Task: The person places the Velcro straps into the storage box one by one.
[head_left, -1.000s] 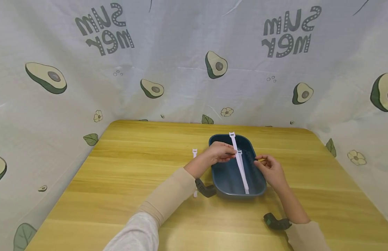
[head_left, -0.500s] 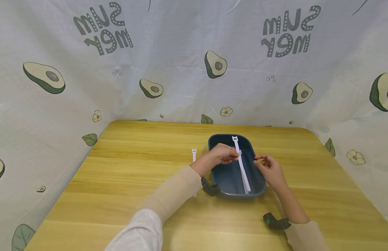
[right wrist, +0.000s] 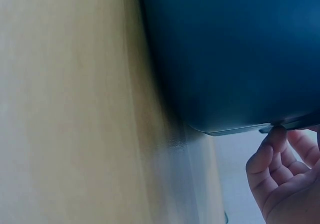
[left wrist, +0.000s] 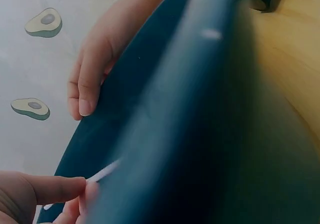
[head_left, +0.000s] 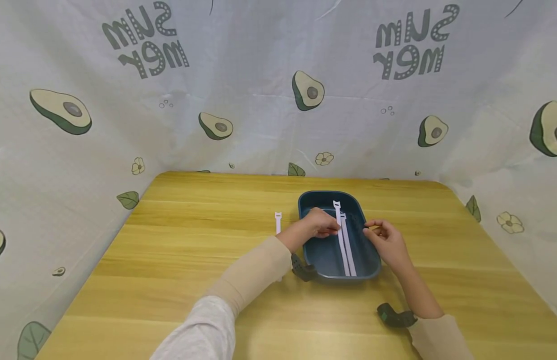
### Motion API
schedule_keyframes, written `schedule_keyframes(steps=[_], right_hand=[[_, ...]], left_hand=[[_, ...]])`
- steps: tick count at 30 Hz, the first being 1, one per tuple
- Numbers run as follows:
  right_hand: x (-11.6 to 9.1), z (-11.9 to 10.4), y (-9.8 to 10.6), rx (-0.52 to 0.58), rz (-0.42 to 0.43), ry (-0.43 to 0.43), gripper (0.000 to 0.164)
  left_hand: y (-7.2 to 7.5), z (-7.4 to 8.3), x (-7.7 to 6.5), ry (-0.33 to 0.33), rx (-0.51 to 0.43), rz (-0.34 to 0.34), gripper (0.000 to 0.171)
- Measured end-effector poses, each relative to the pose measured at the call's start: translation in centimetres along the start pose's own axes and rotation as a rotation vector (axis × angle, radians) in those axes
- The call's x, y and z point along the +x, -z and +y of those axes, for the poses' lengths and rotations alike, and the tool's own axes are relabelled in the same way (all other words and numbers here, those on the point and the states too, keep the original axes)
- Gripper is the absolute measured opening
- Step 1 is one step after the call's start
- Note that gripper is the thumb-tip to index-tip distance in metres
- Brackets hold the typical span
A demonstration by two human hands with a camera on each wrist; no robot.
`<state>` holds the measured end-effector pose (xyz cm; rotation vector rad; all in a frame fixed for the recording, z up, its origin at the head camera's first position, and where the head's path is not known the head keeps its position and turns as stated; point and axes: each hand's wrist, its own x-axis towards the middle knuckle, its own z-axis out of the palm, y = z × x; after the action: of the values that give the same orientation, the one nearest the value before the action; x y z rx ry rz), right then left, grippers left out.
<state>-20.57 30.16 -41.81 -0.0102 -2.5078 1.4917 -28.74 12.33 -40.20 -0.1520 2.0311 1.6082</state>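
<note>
Blue plastic forms the bin (head_left: 322, 260) on the wooden table (head_left: 193, 250). Inside it, the left hand (head_left: 321, 222) pinches one white strap (head_left: 343, 250) between thumb and fingers; a second strap (head_left: 349, 250) runs lengthwise just beside it. The right hand (head_left: 386, 242) grips the bin's right rim, fingers curled. Left of the bin, a third strap (head_left: 278, 221) lies on the table, partly hidden by the left forearm (head_left: 256, 265).

A pale grey sleeve (head_left: 199, 327) meets a beige left cuff (head_left: 251, 270); the right cuff (head_left: 440, 337) matches. The curved left mount (head_left: 304, 271) is black, seemingly pitted; the black right mount (head_left: 397, 318) bears green.
</note>
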Motion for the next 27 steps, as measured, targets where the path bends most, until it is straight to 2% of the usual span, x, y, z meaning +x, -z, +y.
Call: schedule_keyframes(steps=[8, 14, 17, 27], right_hand=[[0.03, 0.28, 0.04, -0.018, -0.017, -0.028, 0.032], [0.04, 0.31, 0.01, -0.018, -0.012, -0.038, 0.032], [0.04, 0.28, 0.01, -0.007, -0.013, -0.031, 0.032], [-0.02, 0.34, 0.02, -0.02, -0.011, -0.022, 0.032]], left_hand=[[-0.49, -0.52, -0.13, -0.039, 0.055, 0.052, 0.003], [-0.4, -0.71, 0.11, -0.058, 0.273, 0.134, 0.017], [-0.4, -0.76, 0.21, -0.073, 0.371, 0.155, 0.022], [-0.83, -0.84, 0.26, -0.14, 0.566, 0.216, 0.03]])
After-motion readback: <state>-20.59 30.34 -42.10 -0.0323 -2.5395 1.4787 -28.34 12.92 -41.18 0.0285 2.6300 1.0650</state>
